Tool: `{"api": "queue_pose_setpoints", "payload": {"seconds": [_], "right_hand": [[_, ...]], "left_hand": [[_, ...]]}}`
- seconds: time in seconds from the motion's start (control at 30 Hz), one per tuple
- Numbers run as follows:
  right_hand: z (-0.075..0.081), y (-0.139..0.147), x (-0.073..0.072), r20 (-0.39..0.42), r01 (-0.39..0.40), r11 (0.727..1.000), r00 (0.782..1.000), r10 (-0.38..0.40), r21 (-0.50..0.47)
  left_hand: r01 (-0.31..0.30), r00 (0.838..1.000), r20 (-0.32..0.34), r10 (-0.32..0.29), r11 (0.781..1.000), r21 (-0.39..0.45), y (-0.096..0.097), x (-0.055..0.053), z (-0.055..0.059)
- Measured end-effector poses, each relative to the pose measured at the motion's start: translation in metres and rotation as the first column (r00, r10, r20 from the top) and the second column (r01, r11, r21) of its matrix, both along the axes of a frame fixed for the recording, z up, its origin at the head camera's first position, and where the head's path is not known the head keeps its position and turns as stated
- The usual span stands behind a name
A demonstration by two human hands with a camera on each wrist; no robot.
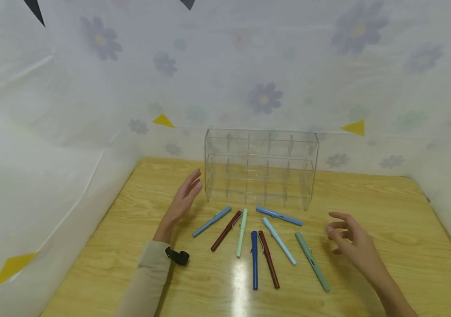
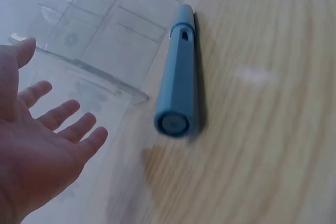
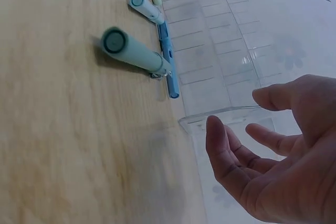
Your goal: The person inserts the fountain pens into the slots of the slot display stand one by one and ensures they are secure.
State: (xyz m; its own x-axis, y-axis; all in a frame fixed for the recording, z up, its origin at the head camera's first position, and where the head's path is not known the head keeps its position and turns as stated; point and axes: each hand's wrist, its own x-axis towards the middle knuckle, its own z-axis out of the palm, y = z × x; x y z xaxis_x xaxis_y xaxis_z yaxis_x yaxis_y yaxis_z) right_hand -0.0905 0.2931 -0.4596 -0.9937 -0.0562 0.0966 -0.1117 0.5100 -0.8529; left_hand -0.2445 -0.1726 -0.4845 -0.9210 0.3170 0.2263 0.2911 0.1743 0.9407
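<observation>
My left hand (image 1: 183, 199) is held up with extended fingers at the left side of a clear compartment rack (image 1: 258, 176). Nearest to it lies a grey-blue pen (image 1: 211, 222). Over the table's right part hovers my right hand (image 1: 353, 240), its fingers loosely bent and nothing between them. A green pen (image 1: 312, 262) lies to its left. Between the hands are spread two dark red pens, a mint pen (image 1: 242, 233), a dark blue pen (image 1: 254, 260), a light blue pen (image 1: 279, 241) and a mid-blue pen (image 1: 279, 216).
The rack stands upright near the back of the wooden table (image 1: 102, 255), its compartments in rows. Pale flower-patterned sheeting (image 1: 217, 70) encloses the table at the back and sides. A black band (image 1: 177, 256) sits on the left wrist.
</observation>
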Motion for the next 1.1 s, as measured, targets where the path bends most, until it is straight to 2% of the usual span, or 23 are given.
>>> {"api": "queue_pose_setpoints", "payload": {"seconds": [0.13,0.3,0.53,0.8,1.1], "right_hand": [[-0.008,-0.008,0.007,0.050,-0.004,1.000,0.999,0.005,-0.026],[-0.017,-0.021,0.012,0.071,-0.014,0.999,0.997,0.017,-0.045],[-0.027,-0.035,0.018,0.021,-0.030,0.999,0.999,0.029,0.036],[-0.026,-0.040,0.022,0.023,0.007,0.985,1.000,-0.011,0.171],[-0.027,-0.042,0.023,0.023,0.022,0.973,0.999,-0.028,0.228]], "left_hand": [[0.024,0.999,0.032,-0.027,0.996,0.088,0.007,-0.005,-0.003],[0.064,0.996,0.056,-0.073,0.988,0.142,0.011,-0.012,-0.005],[0.061,0.993,0.091,-0.076,0.986,0.156,0.010,-0.018,-0.010],[0.063,0.986,0.143,-0.081,0.990,0.125,0.010,-0.016,-0.016],[0.102,0.985,0.130,-0.118,0.987,0.120,0.012,-0.019,-0.020]]}}
